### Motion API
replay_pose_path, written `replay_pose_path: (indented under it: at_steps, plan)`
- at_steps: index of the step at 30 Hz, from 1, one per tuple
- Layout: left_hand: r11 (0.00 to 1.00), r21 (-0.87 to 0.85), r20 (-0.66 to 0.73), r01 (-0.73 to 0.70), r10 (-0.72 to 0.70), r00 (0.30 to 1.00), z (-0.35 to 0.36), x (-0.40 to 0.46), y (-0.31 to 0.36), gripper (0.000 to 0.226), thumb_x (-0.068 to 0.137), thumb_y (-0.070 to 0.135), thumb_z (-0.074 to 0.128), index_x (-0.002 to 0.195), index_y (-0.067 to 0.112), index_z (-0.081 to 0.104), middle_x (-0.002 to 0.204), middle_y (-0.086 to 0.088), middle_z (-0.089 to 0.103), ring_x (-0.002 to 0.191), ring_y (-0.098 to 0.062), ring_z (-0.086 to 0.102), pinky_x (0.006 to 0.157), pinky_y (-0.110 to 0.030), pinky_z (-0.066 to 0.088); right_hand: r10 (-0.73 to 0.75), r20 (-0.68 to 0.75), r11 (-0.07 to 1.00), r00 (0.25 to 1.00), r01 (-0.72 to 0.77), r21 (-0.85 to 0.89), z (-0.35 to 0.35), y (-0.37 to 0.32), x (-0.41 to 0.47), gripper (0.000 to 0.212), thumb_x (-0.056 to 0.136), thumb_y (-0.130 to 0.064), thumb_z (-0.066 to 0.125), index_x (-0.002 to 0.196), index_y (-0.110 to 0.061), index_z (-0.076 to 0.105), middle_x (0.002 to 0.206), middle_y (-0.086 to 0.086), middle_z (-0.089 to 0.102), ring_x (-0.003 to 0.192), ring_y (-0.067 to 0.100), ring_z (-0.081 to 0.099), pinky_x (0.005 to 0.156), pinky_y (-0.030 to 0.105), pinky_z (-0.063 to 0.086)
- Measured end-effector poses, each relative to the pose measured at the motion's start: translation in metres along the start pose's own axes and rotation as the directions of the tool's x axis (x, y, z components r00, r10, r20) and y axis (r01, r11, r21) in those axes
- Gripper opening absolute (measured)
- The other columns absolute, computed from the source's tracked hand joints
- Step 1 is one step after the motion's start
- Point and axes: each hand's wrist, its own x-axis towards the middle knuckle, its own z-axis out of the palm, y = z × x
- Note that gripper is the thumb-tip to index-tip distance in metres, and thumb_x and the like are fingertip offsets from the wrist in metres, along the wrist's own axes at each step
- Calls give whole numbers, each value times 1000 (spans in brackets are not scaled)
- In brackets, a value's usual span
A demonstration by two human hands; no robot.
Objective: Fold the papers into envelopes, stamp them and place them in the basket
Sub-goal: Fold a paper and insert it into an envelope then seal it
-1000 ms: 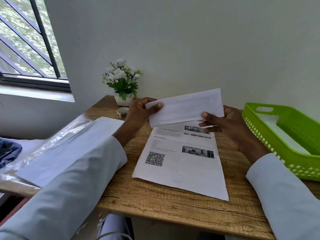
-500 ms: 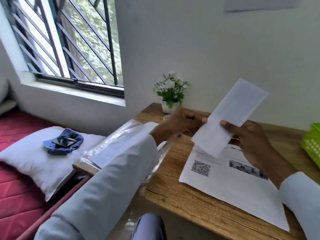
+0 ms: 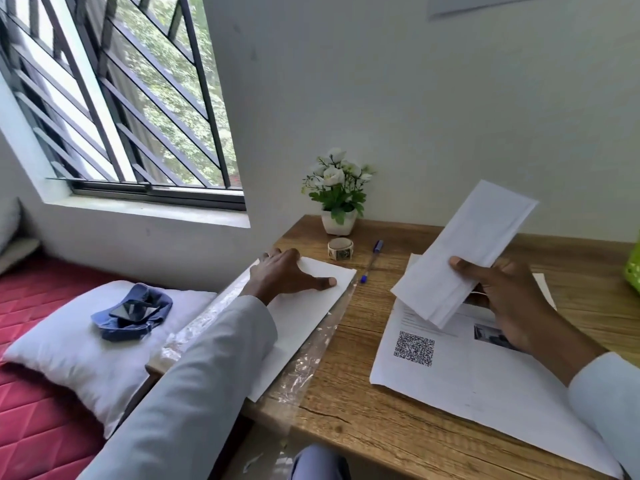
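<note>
Now right hand (image 3: 512,299) grips folded paper (image 3: 460,251), left hand (image 3: 284,275) on envelope stack (image 3: 304,306) at desk (image 3: 346,410) edge.

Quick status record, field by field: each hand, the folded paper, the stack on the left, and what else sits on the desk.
left hand: fingers spread flat on the stack of blank sheets
right hand: grips the folded paper, held tilted above the desk
folded paper: white, folded into a long envelope shape; no stamp visible on the side shown
stack of blank sheets: lies on clear plastic wrap at the desk's left edge
printed sheet: flat on the desk, QR code up
pen: beside the stack
tape roll: in front of the flower pot
green basket: only its edge shows, far right
</note>
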Motion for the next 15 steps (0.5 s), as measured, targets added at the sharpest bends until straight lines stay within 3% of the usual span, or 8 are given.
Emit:
replay_pose_path:
  at_steps: [7,11,15]
  plan:
    - [998,-36,-92,-46,43,995,5,3,5,95,50,86,65,120,22,56,133,-5,54,123,-27,47,95,-38,45,9,0,1000,1000,-9,-20,1,2,-4,22,85,-13,74,107,-9,70,104,3,75,92,20,71,70,29,53]
    - [998,-42,-154,-56,49,987,3,0,9,95,56,73,75,129,20,47,135,-9,50,125,-29,44,97,-38,42,12,-8,999,1000,-12,-37,3,2,-5,17,85,-13,74,101,-14,71,102,0,75,90,18,71,71,29,52]
    - [978,-184,-233,-95,51,971,-1,3,9,72,65,46,86,123,18,54,127,-4,58,115,-26,52,78,-29,38,17,-34,998,999,-19,-61,2,4,-5,14,84,-15,76,97,-16,72,101,0,75,90,19,71,75,31,52]
